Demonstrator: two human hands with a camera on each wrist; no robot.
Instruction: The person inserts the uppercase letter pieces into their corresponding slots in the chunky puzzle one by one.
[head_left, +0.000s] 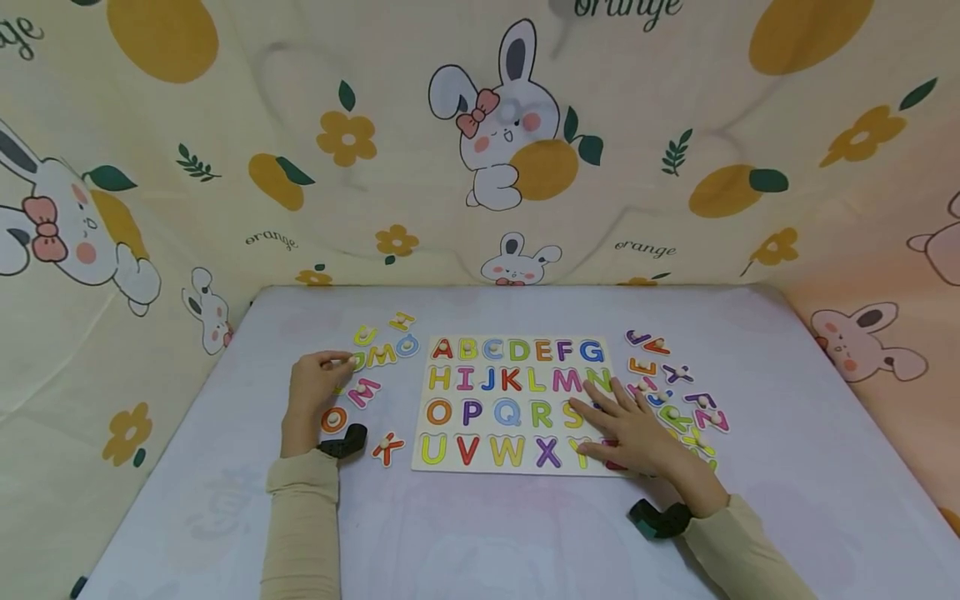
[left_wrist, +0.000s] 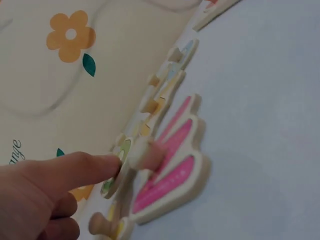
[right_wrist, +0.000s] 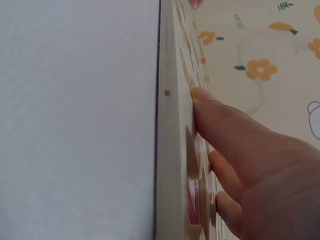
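Note:
My left hand (head_left: 317, 385) pinches a green letter piece (left_wrist: 121, 167) at the left of the table; one digit reaches out to it while other fingers are curled back. A pink M piece (left_wrist: 175, 162) with a wooden knob lies right beside it. In the head view, a white alphabet board (head_left: 483, 425) with rows of coloured letters sits at the middle. Spread over its right side, my right hand (head_left: 626, 429) rests on the board, hiding some lower right letters. The right wrist view shows the thumb (right_wrist: 225, 122) against the board near its edge.
Left of the board are a yellow W piece (head_left: 382, 355), a blue O piece (head_left: 407, 345), an orange O piece (head_left: 333, 419) and a K piece (head_left: 387, 449). Several more letter pieces lie right of it, including a purple X (head_left: 678, 373). A patterned cloth (head_left: 420, 192) hangs behind.

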